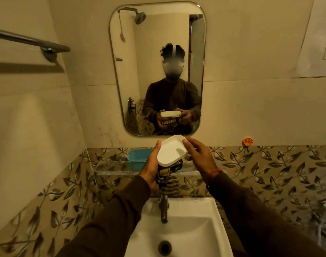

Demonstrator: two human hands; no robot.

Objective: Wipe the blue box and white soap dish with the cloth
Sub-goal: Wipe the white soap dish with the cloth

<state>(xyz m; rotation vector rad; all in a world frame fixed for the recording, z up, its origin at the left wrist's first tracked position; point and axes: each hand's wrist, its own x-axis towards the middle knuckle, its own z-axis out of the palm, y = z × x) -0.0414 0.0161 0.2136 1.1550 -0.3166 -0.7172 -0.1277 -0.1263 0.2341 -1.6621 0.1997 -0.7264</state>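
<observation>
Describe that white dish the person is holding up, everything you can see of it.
The white soap dish is a shallow, rounded-rectangle tray, smooth like plastic, empty inside. It is held tilted above the tap, below the mirror. The left hand grips its near-left edge, thumb on the rim, with a patterned cloth bunched under it. The right hand touches its far-right rim with its fingers. The mirror reflects its pale underside.

Dim, warm yellow-brown light fills the frame. The white soap dish (pixel 171 152) I hold is the brightest thing, with a small grey shadow on its inner face. My dark sleeves sink into near-black at the bottom. The towel rail (pixel 28 42) at upper left is smeared and soft, and the walls bow outward at the edges from the wide lens. The mirror (pixel 156 71) shows a face blurred out.
</observation>
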